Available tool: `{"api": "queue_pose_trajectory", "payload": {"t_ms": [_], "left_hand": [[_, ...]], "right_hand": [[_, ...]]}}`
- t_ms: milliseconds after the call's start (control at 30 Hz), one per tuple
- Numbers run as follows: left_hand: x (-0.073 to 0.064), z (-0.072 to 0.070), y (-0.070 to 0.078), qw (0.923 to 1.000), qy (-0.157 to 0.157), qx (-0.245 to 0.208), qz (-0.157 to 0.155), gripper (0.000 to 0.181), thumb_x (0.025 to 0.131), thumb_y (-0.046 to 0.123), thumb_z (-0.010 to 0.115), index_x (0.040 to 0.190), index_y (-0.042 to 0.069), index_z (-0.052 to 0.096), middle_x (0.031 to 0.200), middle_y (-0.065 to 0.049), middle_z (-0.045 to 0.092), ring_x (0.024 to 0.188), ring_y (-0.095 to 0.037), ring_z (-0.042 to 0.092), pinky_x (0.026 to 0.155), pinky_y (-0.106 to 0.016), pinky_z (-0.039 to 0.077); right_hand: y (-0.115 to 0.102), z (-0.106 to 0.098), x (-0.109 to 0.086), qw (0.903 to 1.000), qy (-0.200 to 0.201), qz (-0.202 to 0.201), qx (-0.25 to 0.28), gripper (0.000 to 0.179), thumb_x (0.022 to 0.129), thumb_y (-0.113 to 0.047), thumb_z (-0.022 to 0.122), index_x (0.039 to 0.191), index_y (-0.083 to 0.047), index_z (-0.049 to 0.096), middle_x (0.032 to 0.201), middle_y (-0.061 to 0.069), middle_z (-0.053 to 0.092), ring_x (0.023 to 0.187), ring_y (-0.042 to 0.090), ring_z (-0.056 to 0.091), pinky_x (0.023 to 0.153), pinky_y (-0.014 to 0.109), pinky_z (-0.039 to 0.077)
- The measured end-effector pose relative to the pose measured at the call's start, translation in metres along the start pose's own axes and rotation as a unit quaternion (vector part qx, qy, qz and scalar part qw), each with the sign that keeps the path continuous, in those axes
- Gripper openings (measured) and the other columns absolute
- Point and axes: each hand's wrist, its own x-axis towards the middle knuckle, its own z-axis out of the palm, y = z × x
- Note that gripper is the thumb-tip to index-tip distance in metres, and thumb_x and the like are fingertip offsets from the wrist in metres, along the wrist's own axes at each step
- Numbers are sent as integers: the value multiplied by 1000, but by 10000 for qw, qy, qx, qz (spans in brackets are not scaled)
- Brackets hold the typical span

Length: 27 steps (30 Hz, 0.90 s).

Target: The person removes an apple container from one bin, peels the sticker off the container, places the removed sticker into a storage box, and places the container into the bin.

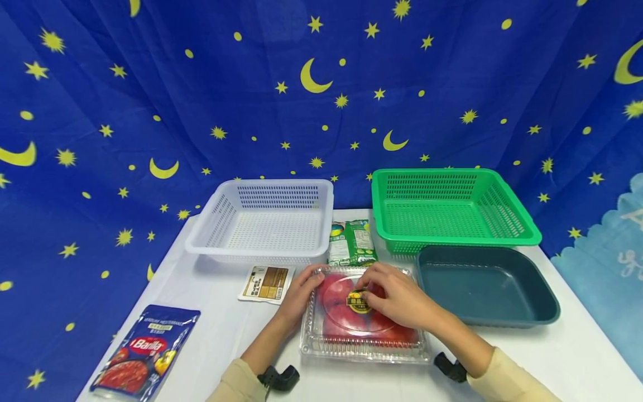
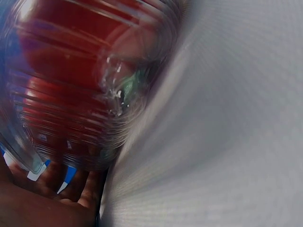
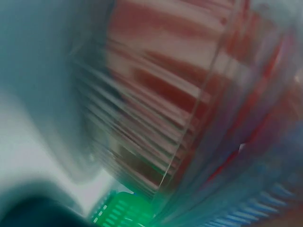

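Observation:
A clear plastic clamshell box (image 1: 326, 347) of round red fruit sits on the white table, with a black and gold sticker (image 1: 358, 302) on its lid. My left hand (image 1: 300, 296) grips the far left corner of the box, thumb over the rim; the left wrist view shows its fingers (image 2: 71, 187) against the box's side. Over the lid, my right hand (image 1: 397, 293) has bent fingers, with thumb and fingertips at the sticker. Whether they pinch it or only touch the lid is unclear. The right wrist view shows the ribbed box side (image 3: 156, 109), blurred.
Behind stand a white basket (image 1: 201, 245) and a green basket (image 1: 452, 241), with green packets (image 1: 351, 243) between them. A dark teal basin (image 1: 482, 290) is at right. Left of the box lie a small white-and-brown packet (image 1: 266, 283) and a blue Barilla pouch (image 1: 145, 352).

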Motion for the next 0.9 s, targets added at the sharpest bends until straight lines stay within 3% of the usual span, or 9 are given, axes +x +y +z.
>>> {"api": "queue_pose_trajectory", "payload": {"t_ms": [200, 433, 800, 900], "left_hand": [[0, -1, 1, 10000, 7, 77, -11, 38, 100, 25, 50, 133, 6, 54, 131, -10, 54, 125, -26, 45, 104, -42, 34], [-1, -1, 1, 10000, 7, 41, -14, 39, 99, 26, 51, 132, 6, 53, 131, -11, 54, 126, -27, 44, 105, -43, 32], [13, -6, -33, 9998, 22, -111, 141, 43, 96, 38, 53, 132, 14, 55, 129, -6, 56, 124, -23, 46, 105, -43, 33], [12, -5, -35, 9998, 27, -118, 125, 43, 96, 38, 53, 132, 14, 55, 129, -7, 55, 124, -24, 46, 105, -43, 34]], "right_hand": [[-1, 2, 3, 9998, 169, -59, 8, 13, 85, -17, 72, 91, -27, 66, 91, -19, 55, 83, 6, 51, 76, 32, 46], [1, 4, 1, 9989, 274, -26, 391, 14, 88, -15, 71, 90, -27, 64, 89, -20, 57, 81, 4, 53, 77, 32, 47], [3, 3, -4, 9950, 213, 22, 974, 16, 90, -10, 68, 90, -24, 62, 88, -13, 59, 80, 7, 54, 74, 28, 47], [5, 3, -7, 9928, 187, 53, 1178, 14, 90, -9, 67, 90, -22, 62, 88, -10, 60, 79, 9, 53, 71, 27, 47]]}}
